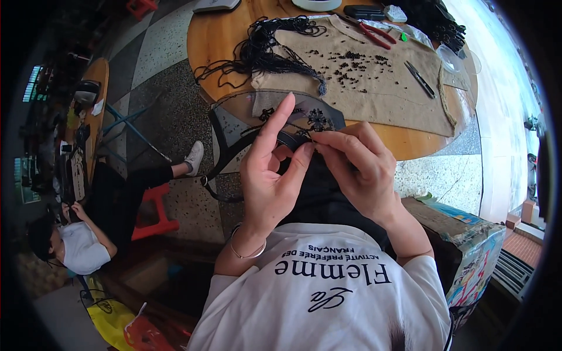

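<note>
My left hand (266, 175) pinches the edge of a black sheer garment piece (234, 114) between thumb and bent fingers, its index finger pointing up. Dark flower trim (317, 119) decorates the sheer fabric. A narrow black strap (225, 157) with a small ring hangs from it on the left. Close beside the left thumb, my right hand (362, 167) is closed, its thumb and index fingertip pressed together at the garment's edge. Something thin seems to be between those fingertips, too small to name. The fabric's far part rests against the table edge.
A beige cloth (386, 99) covers part of the round wooden table (219, 47). On it lie scattered dark beads (351, 73), red-handled pliers (374, 35), snips (420, 79) and a bundle of black cords (263, 50). A patterned box (474, 251) stands at right; another person (88, 245) sits at left.
</note>
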### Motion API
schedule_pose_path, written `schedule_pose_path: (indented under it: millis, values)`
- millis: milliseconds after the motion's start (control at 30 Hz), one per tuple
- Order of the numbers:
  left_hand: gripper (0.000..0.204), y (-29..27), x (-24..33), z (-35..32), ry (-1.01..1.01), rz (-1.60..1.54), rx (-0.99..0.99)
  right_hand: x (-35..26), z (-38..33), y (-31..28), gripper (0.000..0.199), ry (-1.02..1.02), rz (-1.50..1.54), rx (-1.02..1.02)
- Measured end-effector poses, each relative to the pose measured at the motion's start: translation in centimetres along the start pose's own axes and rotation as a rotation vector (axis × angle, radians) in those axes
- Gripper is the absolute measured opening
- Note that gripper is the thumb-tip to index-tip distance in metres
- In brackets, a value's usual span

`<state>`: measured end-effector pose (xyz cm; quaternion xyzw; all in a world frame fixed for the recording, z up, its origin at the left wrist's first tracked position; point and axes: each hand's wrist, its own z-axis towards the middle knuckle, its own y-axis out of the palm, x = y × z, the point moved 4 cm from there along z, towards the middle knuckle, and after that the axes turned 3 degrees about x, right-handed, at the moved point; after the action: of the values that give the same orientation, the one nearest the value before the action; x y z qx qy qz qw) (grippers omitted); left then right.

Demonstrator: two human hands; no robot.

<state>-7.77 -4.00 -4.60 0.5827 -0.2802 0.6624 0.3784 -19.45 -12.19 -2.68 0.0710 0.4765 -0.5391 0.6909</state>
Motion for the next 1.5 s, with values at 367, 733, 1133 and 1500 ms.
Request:
schedule_pose_path:
  millis: [367, 733, 1133, 1500]
  values:
    - [0.057, 0.1, 1.7, -1.5, 0.086, 0.000, -0.004, -1.9, -1.0, -0.8, 0.025, -0.064, 0.008, 0.013]
    - [0.055, -0.5, 2.2, -1.7, 0.082, 0.037, 0.036, 0.5, -4.3, -0.7, 0.012, 0.485, 0.681, 0.023]
    - [0.056, -3.0, 2.9, -1.3, 0.170, 0.075, 0.240, 2.1, -10.8, 3.8, 0.010, 0.903, 1.271, -0.275]
    - [0.052, -3.2, 2.6, -1.5, 0.067, 0.023, 0.101, 7.4, -7.0, -11.0, 0.011, 0.607, 1.314, 0.179]
